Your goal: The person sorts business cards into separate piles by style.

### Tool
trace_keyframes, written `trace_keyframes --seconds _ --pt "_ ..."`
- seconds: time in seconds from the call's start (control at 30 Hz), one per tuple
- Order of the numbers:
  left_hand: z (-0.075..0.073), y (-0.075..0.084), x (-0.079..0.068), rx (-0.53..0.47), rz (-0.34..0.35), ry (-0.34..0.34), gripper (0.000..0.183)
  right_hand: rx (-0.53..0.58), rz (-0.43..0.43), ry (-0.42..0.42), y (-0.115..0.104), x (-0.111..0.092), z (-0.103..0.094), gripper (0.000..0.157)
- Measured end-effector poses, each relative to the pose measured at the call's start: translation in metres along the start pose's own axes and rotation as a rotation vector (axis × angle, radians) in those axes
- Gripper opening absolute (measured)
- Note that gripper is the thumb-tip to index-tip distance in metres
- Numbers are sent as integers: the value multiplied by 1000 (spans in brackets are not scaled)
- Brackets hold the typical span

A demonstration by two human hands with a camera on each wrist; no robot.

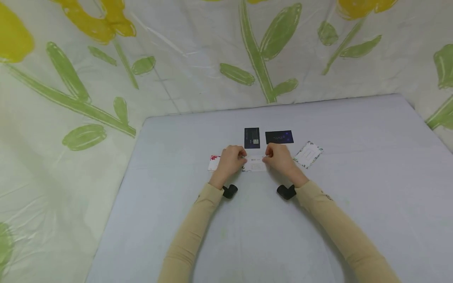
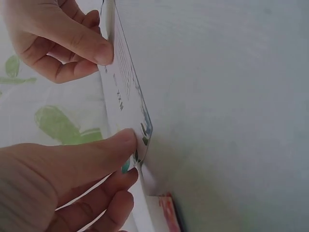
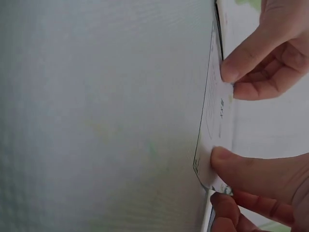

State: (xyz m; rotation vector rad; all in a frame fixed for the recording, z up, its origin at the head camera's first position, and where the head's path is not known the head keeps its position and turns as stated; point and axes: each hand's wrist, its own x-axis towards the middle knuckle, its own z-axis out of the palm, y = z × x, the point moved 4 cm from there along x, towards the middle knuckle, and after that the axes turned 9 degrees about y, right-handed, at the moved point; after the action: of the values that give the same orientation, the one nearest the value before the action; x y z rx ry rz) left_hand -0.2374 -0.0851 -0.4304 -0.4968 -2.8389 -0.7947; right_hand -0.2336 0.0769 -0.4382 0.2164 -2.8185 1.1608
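Note:
A white card (image 1: 254, 163) with printed lines and leafy corners is between both hands near the table's middle. My left hand (image 1: 231, 159) pinches its left end between thumb and fingers, and my right hand (image 1: 280, 158) pinches the right end. In the left wrist view the left thumb presses on the card's face (image 2: 123, 87) beside a leaf-printed corner. The right wrist view has the right thumb (image 3: 227, 162) on the opposite end. Part of a white card with red print (image 1: 214, 163) shows left of the left hand, which hides the rest.
Behind the hands lie an upright-set dark card (image 1: 251, 137) with a QR code and a dark blue card (image 1: 279, 136) set crosswise. A tilted white card with a leafy border (image 1: 308, 155) lies right of the right hand. A flower-printed curtain (image 1: 198, 70) hangs behind the table (image 1: 255, 236).

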Motion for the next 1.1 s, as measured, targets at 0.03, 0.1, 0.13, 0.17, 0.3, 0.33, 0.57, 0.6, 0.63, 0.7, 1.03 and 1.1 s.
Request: trace_keyframes --seconds 0.03,0.1,0.13,0.17,0.3,0.33,0.57,0.6,0.63,0.7,1.03,1.1 --pt "0 1 0 24 3 0 7 -9 2 -5 -1 0 0 14" --pt "-1 3 0 74 12 -2 8 -19 4 -23 -2 0 0 14" --pt "-1 3 0 92 14 -5 9 -25 2 -25 -2 0 -1 14" --pt "-1 3 0 106 15 -8 9 -32 1 -30 -3 0 -1 15" --pt "1 4 0 142 14 -21 9 -57 -28 -29 -5 0 -1 14" --pt "1 4 0 145 12 -25 9 -65 -37 -31 -5 0 -1 13" --pt "2 7 -2 151 7 -33 9 -78 -112 -87 -4 -1 -2 8" --pt "1 10 -2 145 8 -33 9 -69 -121 -98 -3 -1 -6 10" --pt "0 13 -2 136 5 -34 10 -54 -131 -104 -3 -1 -11 13" --pt "-4 24 0 110 -1 -33 13 -26 -141 -112 0 0 -28 18" --pt "18 101 9 -23 36 -31 23 -74 -62 -52 47 5 -123 25" --pt "31 111 10 4 19 -46 26 -95 -56 -65 55 5 -127 25"
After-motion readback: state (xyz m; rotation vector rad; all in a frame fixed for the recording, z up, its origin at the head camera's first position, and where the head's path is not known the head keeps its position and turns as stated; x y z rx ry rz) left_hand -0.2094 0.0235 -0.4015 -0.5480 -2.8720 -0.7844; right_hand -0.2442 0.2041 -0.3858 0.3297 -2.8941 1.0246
